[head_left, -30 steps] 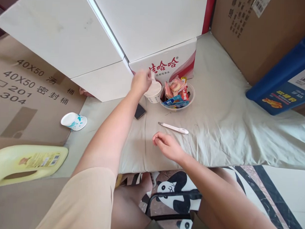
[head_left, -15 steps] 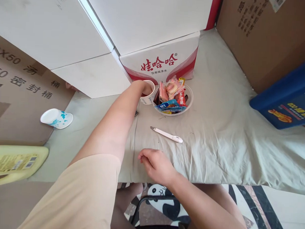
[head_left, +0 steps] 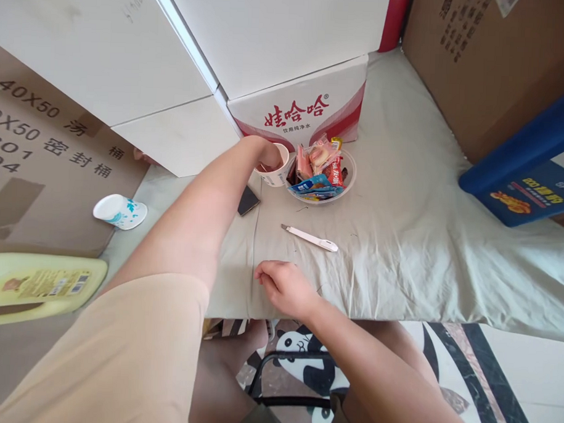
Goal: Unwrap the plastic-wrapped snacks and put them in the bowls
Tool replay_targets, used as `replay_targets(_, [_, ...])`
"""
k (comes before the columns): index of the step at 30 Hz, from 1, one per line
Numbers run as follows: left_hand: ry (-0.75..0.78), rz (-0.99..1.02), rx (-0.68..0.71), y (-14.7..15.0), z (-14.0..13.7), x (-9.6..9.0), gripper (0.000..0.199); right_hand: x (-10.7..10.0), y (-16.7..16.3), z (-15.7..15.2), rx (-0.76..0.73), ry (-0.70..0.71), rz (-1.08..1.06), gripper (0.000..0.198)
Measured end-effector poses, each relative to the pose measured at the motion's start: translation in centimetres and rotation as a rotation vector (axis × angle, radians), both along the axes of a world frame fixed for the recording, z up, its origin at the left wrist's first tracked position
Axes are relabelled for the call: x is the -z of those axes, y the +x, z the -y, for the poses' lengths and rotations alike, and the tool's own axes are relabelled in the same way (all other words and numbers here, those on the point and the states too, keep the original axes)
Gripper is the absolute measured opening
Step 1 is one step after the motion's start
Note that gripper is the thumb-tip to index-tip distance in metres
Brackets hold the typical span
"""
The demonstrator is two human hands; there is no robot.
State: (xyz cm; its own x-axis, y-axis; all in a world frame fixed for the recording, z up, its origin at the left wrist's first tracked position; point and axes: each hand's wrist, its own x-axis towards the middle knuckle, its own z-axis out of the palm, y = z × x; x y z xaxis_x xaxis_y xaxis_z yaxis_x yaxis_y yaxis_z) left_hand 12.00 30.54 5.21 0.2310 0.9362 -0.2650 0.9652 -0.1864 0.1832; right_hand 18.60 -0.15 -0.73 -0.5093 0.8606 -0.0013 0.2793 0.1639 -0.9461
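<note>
My left hand (head_left: 269, 154) reaches down into a white paper tub (head_left: 276, 177) with a reddish inside. Its fingers are hidden by the tub's wall. Right beside the tub sits a clear plastic bowl (head_left: 352, 177) heaped with wrapped snacks (head_left: 318, 172) in pink, red and blue packets. My right hand (head_left: 286, 289) rests on the cloth near the front edge, fingers curled into a loose fist, with nothing seen in them. Between that hand and the bowl lies a white utility knife (head_left: 309, 238). A dark flat object (head_left: 248, 201) lies partly behind my left forearm.
A printed white carton (head_left: 297, 113) stands behind the bowl. To the left are a tipped paper cup (head_left: 120, 212), a yellow jug (head_left: 39, 286) and a brown carton (head_left: 47, 166). A blue box (head_left: 524, 177) and a large cardboard box (head_left: 494, 83) stand on the right.
The view has shifted slightly, and more of the dark flat object now shows beside my left forearm. My left hand stays in the tub; my right hand keeps its curled pose.
</note>
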Motion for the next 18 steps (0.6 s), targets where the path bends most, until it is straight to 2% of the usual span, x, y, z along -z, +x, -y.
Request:
replay_targets(2, [-0.176, -0.019, 0.02, -0.7, 0.4, -0.9, 0.02, 0.0, -0.3, 0.2, -0.003, 0.011, -0.007, 0.027])
replay_targets(3, [-0.208, -0.01, 0.029, -1.2, 0.6, -1.3, 0.021, 0.0, -0.5, 0.2, -0.001, 0.011, -0.012, 0.027])
replay_targets(4, [-0.169, 0.028, 0.038, -1.9, 0.8, -1.7, 0.022, 0.0, -0.7, 0.2, 0.0, 0.007, -0.016, 0.026])
replay_targets(6, [0.047, 0.146, 0.045, -4.1, 1.4, -2.5, 0.024, 0.1, -1.3, 0.2, 0.007, 0.004, -0.027, 0.025])
replay_targets(9, [0.33, 0.23, -0.012, -9.2, 3.0, -2.8, 0.024, 0.5, -2.3, 0.4, 0.04, 0.039, -0.074, 0.024])
replay_targets(13, [0.452, 0.191, -0.134, -17.6, 7.1, -1.2, 0.019, 1.6, -3.2, 1.0, 0.102, 0.137, -0.1, 0.029])
replay_targets(16, [0.418, 0.165, -0.245, -23.2, 10.1, 0.9, 0.013, 2.6, -3.6, 1.4, 0.153, 0.258, -0.033, 0.031])
replay_targets(18, [0.407, 0.153, -0.298, -26.4, 11.1, 2.2, 0.013, 3.3, -3.8, 1.7, 0.193, 0.366, 0.069, 0.029])
